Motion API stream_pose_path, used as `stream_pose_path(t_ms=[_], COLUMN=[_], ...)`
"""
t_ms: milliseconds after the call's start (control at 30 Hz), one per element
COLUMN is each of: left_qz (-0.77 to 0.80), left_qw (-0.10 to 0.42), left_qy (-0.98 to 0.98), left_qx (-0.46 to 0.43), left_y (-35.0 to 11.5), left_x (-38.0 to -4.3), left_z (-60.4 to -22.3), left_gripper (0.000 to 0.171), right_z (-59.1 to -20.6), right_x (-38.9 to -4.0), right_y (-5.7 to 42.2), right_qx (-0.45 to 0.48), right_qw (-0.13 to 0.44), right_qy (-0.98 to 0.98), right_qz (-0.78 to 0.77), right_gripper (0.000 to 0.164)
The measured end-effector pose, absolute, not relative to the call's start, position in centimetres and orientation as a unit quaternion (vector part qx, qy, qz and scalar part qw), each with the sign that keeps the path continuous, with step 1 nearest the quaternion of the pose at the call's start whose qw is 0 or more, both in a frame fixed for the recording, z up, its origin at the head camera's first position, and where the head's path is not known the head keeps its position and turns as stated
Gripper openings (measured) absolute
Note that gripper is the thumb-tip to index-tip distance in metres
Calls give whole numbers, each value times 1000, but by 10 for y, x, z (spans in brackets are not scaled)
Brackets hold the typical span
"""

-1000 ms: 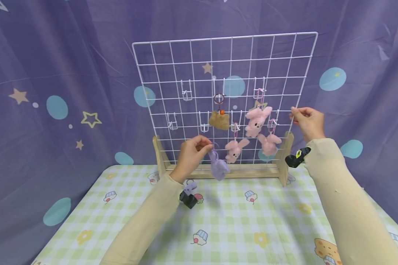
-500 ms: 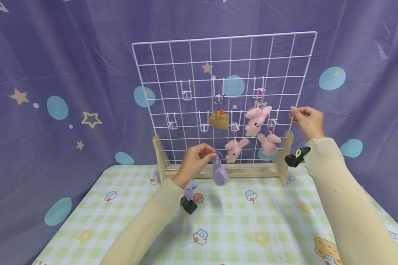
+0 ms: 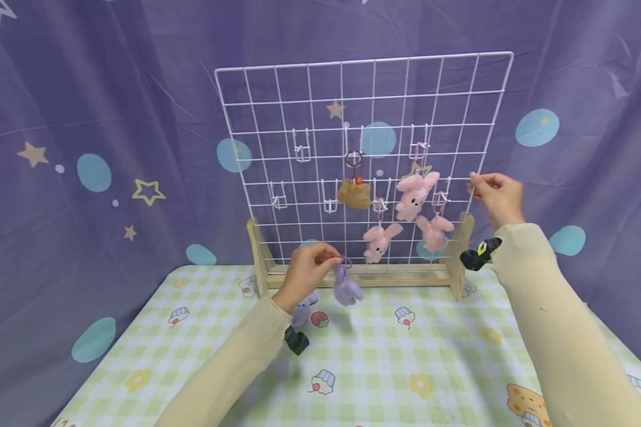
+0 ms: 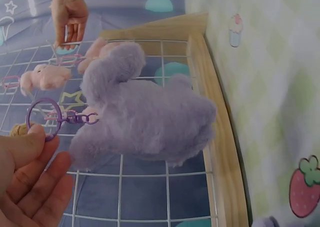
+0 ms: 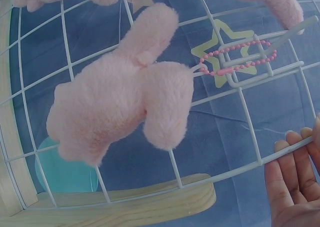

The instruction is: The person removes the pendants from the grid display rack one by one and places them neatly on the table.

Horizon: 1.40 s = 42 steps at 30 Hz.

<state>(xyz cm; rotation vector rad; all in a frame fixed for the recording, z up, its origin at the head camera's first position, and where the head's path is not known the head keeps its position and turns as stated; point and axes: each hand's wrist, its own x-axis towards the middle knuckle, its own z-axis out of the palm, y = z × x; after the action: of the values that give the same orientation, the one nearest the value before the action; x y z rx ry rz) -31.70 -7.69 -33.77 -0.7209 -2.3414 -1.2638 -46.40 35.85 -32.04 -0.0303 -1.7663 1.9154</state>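
My left hand [image 3: 305,274] pinches the purple ring [image 4: 44,119] of a plush rabbit keychain between thumb and fingers. The light purple rabbit [image 3: 347,289] dangles from it in front of the lower part of a white wire grid rack [image 3: 374,61], above the table. In the left wrist view its fluffy body [image 4: 155,117] fills the middle. With curled fingers, my right hand [image 3: 498,197] grips the rack's right side wire. Nearest to that hand hangs a pink plush rabbit [image 5: 105,107] on a pink bead chain [image 5: 240,57], looped over a hook.
Two more pink rabbits [image 3: 415,197] and a brown plush keychain [image 3: 354,194] hang on the rack. Bare hooks [image 3: 302,153] sit at its left. Its wooden base [image 3: 363,279] stands on the checked tablecloth [image 3: 384,356]. Another purple plush [image 3: 302,311] lies partly behind my left wrist.
My left hand has come down, away from the hooks, with the purple rabbit hanging from it. The right hand stays on the rack's side wire.
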Motion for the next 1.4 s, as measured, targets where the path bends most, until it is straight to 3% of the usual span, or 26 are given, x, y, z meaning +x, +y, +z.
stream_pose_path(t_ms=[167, 333, 600, 733, 933, 1033, 1133, 1300, 1400], left_qz=[-434, -429, -440, -451, -480, -497, -509, -520, -517], left_qw=[210, 226, 215, 200, 164, 151, 140, 108, 89], left_qy=[-842, -840, -839, -839, -833, -823, -815, -812, -817], left_qx=[-244, -242, -238, -229, -221, -228, -236, -241, -238], left_y=[-83, -88, -95, -98, -101, -101, -100, -96, -94], left_x=[-316, -315, -314, -315, -317, -319, -321, -322, -322], left_z=[-343, -345, -351, -356, -365, -370, -374, -381, -384], left_gripper=[5, 4, 6, 5, 5, 5, 5, 8, 9], right_z=[-330, -349, -369, -355, -304, -301, -319, -357, -368], right_x=[-478, -506, -535, -514, -433, -427, -457, -517, -535], right_y=[369, 388, 405, 392, 340, 337, 357, 394, 405], right_qx=[-7, 0, 8, -11, -10, -2, 2, 0, 14], right_qw=[271, 289, 320, 303, 277, 277, 275, 300, 311], right_qy=[-634, -664, -668, -673, -690, -687, -660, -666, -662], right_qz=[724, 690, 672, 674, 669, 672, 699, 683, 682], right_gripper=[26, 39, 46, 43, 27, 23, 22, 41, 43])
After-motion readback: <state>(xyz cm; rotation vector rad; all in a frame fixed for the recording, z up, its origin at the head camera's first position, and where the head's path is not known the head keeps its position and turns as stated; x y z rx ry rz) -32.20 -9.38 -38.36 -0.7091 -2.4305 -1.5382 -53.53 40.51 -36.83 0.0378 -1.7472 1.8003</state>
